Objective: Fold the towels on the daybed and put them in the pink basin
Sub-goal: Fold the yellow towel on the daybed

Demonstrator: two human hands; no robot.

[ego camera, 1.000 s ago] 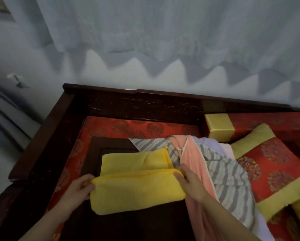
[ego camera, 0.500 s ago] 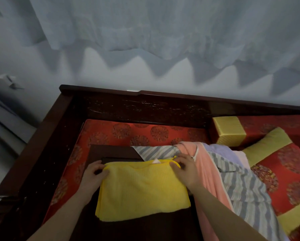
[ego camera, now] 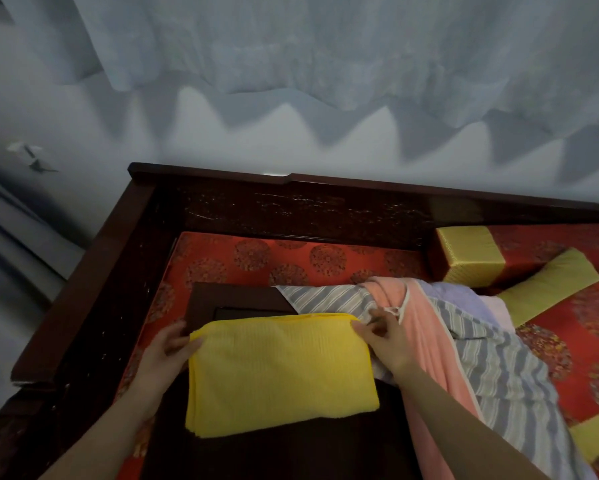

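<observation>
Folded yellow waffle-weave towel on the dark wooden tray-table

Left hand and right hand pinch its far corners; striped and pink towels crowd its right edge.

Legible text, labels, brands, numbers, signs: none. The small white tag on the salmon-pink terry towel is too small to read. The round medallions on the red brocade daybed cushion are ornament, not script.

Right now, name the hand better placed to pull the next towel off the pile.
Right hand, probably: it rests at the yellow towel's right corner, touching the striped towel; left hand sits opposite.
</observation>
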